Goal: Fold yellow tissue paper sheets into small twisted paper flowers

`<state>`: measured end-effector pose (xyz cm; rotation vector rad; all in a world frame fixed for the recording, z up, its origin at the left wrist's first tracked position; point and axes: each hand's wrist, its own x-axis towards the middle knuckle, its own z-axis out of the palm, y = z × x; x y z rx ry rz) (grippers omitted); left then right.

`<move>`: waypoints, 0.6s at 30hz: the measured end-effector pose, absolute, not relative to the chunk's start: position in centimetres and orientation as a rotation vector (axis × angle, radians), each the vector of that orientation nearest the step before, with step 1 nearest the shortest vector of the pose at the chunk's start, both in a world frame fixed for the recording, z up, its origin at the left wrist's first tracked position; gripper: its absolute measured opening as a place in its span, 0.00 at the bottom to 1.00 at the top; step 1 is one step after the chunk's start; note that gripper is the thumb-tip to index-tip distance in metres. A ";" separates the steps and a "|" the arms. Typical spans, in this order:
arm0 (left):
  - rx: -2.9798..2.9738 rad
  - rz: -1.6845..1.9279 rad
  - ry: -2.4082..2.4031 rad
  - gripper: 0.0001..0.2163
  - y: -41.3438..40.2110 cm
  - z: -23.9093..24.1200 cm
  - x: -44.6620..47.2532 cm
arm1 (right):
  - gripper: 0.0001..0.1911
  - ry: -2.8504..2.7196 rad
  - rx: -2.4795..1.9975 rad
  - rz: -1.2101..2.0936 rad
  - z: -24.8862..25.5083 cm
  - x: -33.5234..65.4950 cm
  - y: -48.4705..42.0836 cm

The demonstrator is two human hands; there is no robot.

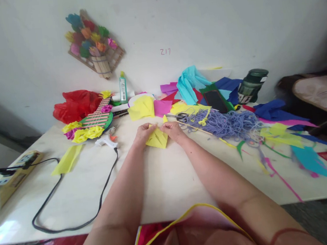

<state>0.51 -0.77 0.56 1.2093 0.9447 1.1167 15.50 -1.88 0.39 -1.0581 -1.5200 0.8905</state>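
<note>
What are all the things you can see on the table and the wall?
folded paper: one, yellow, table middle
glue gun: one, white, left of it
power strip: one, yellowish, left edge
yarn: one heap, purple, right side
glue bottle: one, green, by wall
paper flowers: a bunch, many colours, on wall
paper sheets: many, mixed colours, table back
left hand: one, bare, holding folded paper
right hand: one, bare, holding folded paper

Folded paper (157,138) on table (164,184) — glue gun (106,141) left, yarn (224,122) right, bottle (123,88) behind.
</note>
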 end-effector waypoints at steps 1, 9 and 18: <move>1.226 1.106 0.958 0.15 -0.8 0.6 0.5 | 0.10 -1.529 -1.059 0.892 0.4 15.5 -1.9; 1.223 1.097 0.940 0.14 -0.9 0.5 0.5 | 0.10 -1.569 -1.079 0.878 0.3 15.4 -2.0; 1.313 1.095 1.048 0.15 -0.7 0.4 0.2 | 0.12 -1.487 -1.079 0.948 0.1 15.6 -1.6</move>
